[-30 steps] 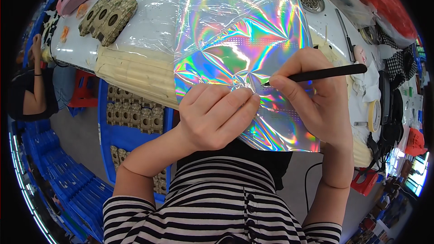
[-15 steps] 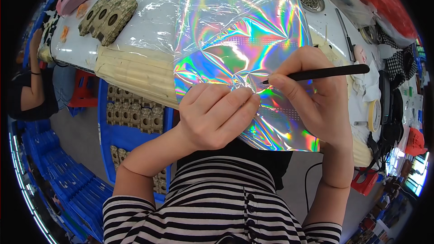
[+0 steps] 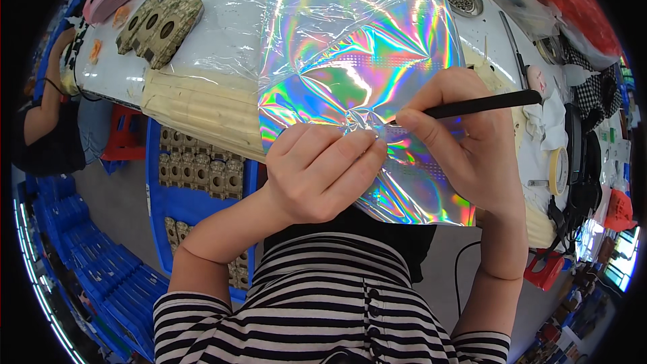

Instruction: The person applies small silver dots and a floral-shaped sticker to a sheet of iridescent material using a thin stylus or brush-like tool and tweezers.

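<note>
The left hand [image 3: 323, 172] lies curled, fingers [image 3: 360, 152] half bent, pressing down on the foil [image 3: 357, 61] at the worktop's [image 3: 222, 27] near edge. The right hand [image 3: 472, 141] pinches a black tool [image 3: 482, 104] like a pen, its tip touching the foil just beside the left fingertips.

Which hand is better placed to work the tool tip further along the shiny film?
Right, probably. The right hand grips the black tool, tip at the holographic film. The left hand lies flat, pinning it.
</note>
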Motion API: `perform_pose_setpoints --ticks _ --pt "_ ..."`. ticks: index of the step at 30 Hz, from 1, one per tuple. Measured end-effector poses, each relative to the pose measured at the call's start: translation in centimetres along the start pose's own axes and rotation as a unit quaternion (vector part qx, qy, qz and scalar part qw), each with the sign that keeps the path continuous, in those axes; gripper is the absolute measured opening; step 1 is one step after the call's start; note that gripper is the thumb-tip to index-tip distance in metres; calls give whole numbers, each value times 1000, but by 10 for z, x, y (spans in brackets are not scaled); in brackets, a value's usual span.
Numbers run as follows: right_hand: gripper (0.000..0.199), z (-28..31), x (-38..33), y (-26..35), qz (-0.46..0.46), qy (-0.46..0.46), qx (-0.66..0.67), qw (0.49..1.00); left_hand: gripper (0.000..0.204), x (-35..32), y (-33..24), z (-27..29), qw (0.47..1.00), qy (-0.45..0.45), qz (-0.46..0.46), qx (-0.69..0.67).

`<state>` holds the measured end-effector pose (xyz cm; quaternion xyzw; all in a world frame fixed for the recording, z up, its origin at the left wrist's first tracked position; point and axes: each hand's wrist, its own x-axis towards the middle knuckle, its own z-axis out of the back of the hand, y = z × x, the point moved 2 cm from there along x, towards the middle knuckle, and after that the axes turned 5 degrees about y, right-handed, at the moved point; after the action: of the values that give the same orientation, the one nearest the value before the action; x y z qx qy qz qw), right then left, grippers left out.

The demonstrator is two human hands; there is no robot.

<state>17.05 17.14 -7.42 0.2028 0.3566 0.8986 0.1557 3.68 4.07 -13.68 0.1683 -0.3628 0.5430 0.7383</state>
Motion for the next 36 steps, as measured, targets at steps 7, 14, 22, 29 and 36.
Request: perform_pose_setpoints --ticks 7,14,22,29,36 --pt "10 -1 1 -1 11 1 -25 1000 33 -4 -1 2 1000 22 5 -1" --pt "10 2 1 0 17 4 -40 999 34 -4 0 1 1000 18 1 -5" --pt "11 -1 -1 0 9 7 9 1000 22 1 1 0 1000 -11 -5 -6" --pt "12 2 0 1 -19 -4 44 999 23 1 1 0 1000 -13 -5 -2" --pt "13 0 -1 -2 32 7 -5 999 23 1 0 0 1000 -10 -5 -2"
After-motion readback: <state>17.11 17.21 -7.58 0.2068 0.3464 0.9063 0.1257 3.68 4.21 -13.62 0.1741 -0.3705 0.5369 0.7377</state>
